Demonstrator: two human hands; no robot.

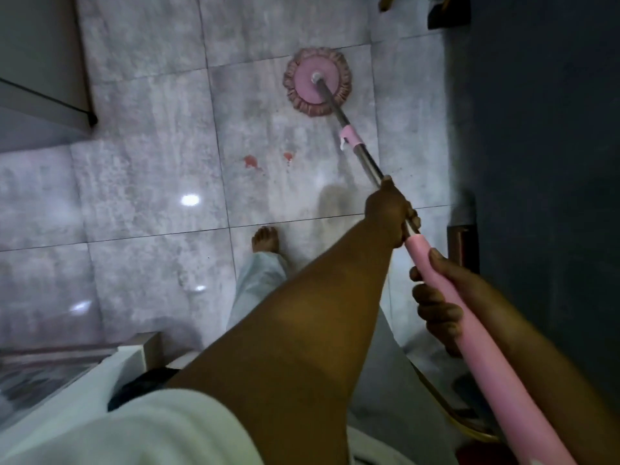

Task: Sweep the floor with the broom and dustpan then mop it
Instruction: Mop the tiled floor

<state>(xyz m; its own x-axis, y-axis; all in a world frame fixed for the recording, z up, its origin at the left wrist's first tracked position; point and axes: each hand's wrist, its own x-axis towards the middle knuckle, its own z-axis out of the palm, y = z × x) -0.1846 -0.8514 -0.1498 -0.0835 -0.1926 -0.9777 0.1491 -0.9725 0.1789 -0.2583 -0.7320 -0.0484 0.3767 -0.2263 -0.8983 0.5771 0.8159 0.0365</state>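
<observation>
A pink round mop head [317, 81] with a frilly fringe lies flat on the grey tiled floor [144, 182], at the top middle of the view. Its metal and pink handle [355, 144] slants down to the lower right. My left hand [389, 213] is wrapped around the metal part of the handle. My right hand [439, 297] grips the pink lower section closer to me. Two small red stains [251, 161] mark the tile just left of the handle. Broom and dustpan are out of sight.
My bare foot [265, 239] and pale trouser leg stand on the tile below the stains. White furniture [40, 78] stands at the upper left, another white edge [110, 370] at the lower left. A dark wall [536, 162] runs along the right side.
</observation>
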